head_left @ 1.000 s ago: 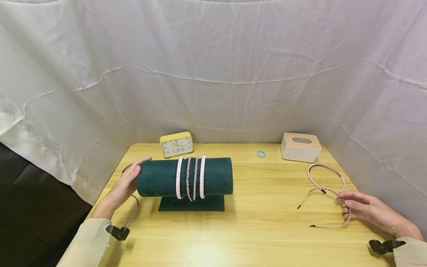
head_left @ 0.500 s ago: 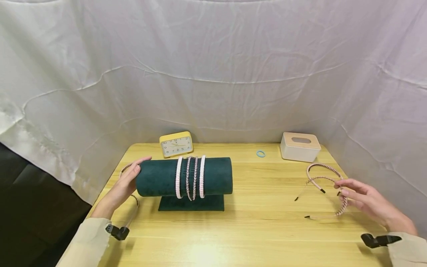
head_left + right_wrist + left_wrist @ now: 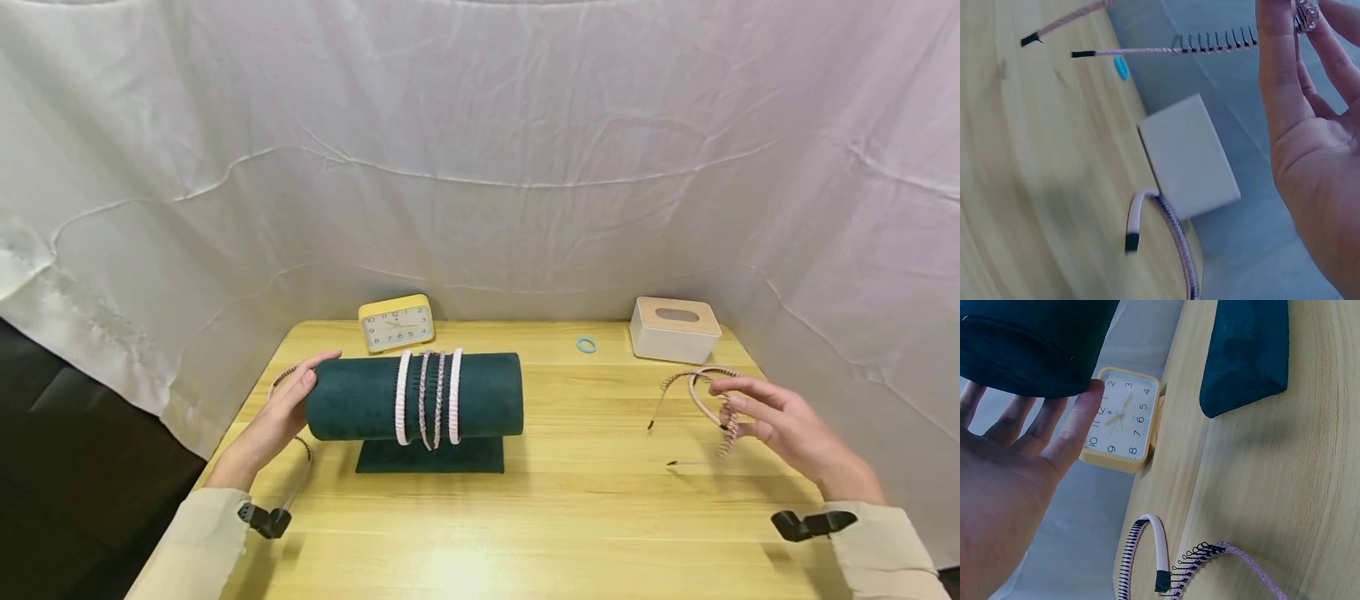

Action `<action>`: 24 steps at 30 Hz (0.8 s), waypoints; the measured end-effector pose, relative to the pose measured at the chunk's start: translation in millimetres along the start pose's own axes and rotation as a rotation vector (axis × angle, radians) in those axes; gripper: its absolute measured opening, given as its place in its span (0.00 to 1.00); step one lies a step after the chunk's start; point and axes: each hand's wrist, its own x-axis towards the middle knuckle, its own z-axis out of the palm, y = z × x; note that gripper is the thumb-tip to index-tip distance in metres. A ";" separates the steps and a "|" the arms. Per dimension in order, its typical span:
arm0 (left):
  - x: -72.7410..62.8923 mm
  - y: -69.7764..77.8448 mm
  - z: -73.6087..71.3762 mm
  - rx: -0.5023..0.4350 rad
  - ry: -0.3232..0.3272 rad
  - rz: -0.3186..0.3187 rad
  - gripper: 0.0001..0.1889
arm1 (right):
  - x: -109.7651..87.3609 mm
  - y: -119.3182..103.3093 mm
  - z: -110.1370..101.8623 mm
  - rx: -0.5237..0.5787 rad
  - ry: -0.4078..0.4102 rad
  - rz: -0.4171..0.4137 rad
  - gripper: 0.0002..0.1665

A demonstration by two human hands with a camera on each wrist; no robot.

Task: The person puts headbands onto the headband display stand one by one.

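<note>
My left hand (image 3: pixel 273 417) rests against the left end of a dark green velvet headband stand (image 3: pixel 352 402). Its fingers are extended and touch the roll's end in the left wrist view. Several headbands, white ones (image 3: pixel 454 400) and thin braided ones (image 3: pixel 439 404), sit round the middle of the roll. My right hand (image 3: pixel 791 429) pinches a thin braided pink headband (image 3: pixel 1147 51) with comb teeth, held in the air with its black tips pointing left. Below and behind it, another pink headband (image 3: pixel 1179 240) lies on the table.
Beside my left forearm lie two more toothed headbands, a pale one (image 3: pixel 1161 547) and a braided one (image 3: pixel 1250 565). At the back stand a yellow clock (image 3: pixel 397 325) and a white tissue box (image 3: pixel 675 332). A small blue ring (image 3: pixel 587 345) lies between them. Grey cloth surrounds the table.
My right hand has lifted the braided headband off the table and moved it left and away from me. My left hand and the stand have stayed in place.
</note>
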 end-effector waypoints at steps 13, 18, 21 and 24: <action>0.6 1.6 1.6 -0.006 -0.001 0.012 0.27 | 31.3 -21.4 41.8 -0.013 0.082 -0.080 0.24; 0.4 2.2 2.3 -0.014 0.000 0.013 0.27 | 41.1 -26.8 54.5 -0.024 0.083 -0.079 0.23; 0.0 3.0 2.8 -0.007 0.005 0.007 0.27 | 46.1 -30.4 63.4 -0.039 0.076 -0.062 0.23; -0.1 3.0 2.5 -0.003 0.006 0.007 0.26 | 51.1 -34.8 73.1 -0.049 0.076 -0.052 0.23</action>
